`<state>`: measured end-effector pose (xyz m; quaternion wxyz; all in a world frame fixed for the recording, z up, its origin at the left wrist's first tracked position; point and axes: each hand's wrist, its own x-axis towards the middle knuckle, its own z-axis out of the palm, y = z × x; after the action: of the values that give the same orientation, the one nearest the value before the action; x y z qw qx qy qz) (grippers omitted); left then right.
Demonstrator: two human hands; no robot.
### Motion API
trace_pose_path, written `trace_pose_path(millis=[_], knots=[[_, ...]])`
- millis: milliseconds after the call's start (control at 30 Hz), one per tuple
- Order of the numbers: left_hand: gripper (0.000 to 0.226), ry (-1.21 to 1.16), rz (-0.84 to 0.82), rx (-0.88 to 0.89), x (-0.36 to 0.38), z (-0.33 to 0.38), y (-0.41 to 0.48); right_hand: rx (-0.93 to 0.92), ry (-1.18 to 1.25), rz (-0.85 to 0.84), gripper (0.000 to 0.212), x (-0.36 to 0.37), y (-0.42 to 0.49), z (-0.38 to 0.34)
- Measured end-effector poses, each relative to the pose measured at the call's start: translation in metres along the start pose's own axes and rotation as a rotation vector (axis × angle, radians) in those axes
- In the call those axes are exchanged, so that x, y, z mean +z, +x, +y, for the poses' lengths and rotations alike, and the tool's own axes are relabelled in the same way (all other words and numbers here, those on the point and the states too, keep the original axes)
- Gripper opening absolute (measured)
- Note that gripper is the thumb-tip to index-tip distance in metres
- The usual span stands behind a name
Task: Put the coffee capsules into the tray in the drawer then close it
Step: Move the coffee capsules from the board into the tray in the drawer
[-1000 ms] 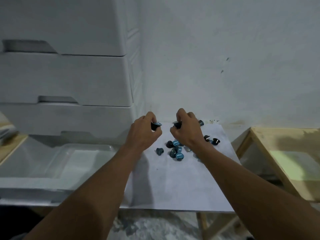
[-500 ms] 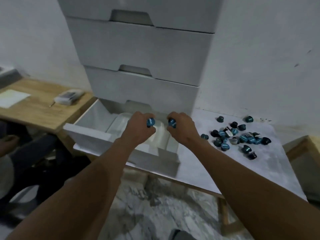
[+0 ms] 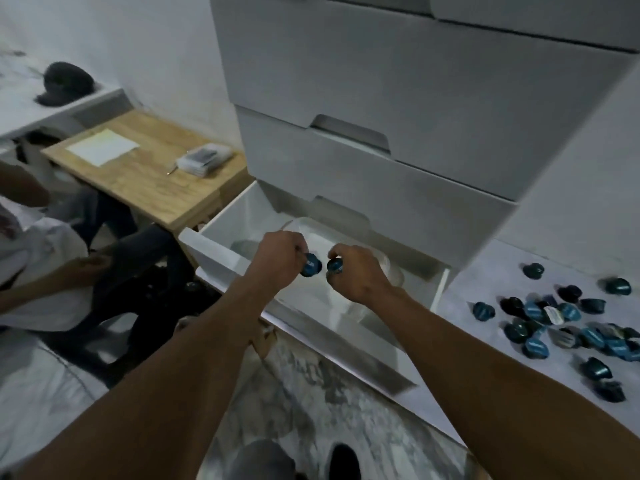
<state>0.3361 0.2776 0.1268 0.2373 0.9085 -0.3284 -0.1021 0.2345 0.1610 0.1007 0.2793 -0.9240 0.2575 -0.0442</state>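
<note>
**A:** First entry?
**B:** Two blue coffee capsules, both held above the open drawer [image 3: 221,249]. The left capsule [image 3: 310,269] is pinched in the curled fingers of the left hand [image 3: 280,261]. The right capsule [image 3: 334,266] is pinched the same way by the right hand [image 3: 360,275]. The two sit just beside each other, a small gap between them.
**A:** Beneath them?
**B:** One clear plastic tray [image 3: 313,226], inside the drawer, directly under both hands. Whether it holds any capsules, I cannot tell.
**A:** The drawer itself?
**B:** White, lowest of the drawer unit [image 3: 415,98], pulled out; the fronts above it are closed.
**A:** Remaining stock?
**B:** One heap of capsules [image 3: 568,327], blue and dark, loose on the white tabletop [image 3: 485,271] to the right of the drawer, well apart from the hands. A few singles lie round its edges.
**A:** Left of the drawer?
**B:** One wooden table [image 3: 145,181], bearing a sheet of paper [image 3: 102,147] and a clear packet [image 3: 204,160]. Further left, a dark cap [image 3: 65,83] on a white ledge [image 3: 20,109]. Nearer, a seated person in a white top [image 3: 41,271]
</note>
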Motion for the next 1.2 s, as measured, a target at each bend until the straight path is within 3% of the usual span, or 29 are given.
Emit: trace_pose_path(millis=[267,433,567,733,967,1200], knots=[[0.016,-0.018,-0.160,-0.069,0.024,-0.006,0.038,0.279,0.149,-0.048,0.022,0.037,0.015,-0.008],[0.009,-0.181,-0.377,0.066,0.006,-0.017,0.074,0.364,0.176,0.102,0.018,0.039,0.043,-0.025],[0.017,-0.319,-0.505,0.204,-0.006,-0.034,0.096,0.478,0.203,0.171,0.027,0.048,0.055,-0.042],[0.017,-0.310,-0.627,0.278,-0.014,-0.050,0.113,0.612,0.196,0.215,0.029,0.055,0.057,-0.060],[0.021,-0.243,-0.691,0.312,-0.008,-0.061,0.131,0.749,0.265,0.231,0.030,0.056,0.050,-0.050],[0.022,-0.089,-0.586,0.361,0.010,-0.064,0.138,0.692,0.237,0.140,0.039,0.055,0.060,-0.032]])
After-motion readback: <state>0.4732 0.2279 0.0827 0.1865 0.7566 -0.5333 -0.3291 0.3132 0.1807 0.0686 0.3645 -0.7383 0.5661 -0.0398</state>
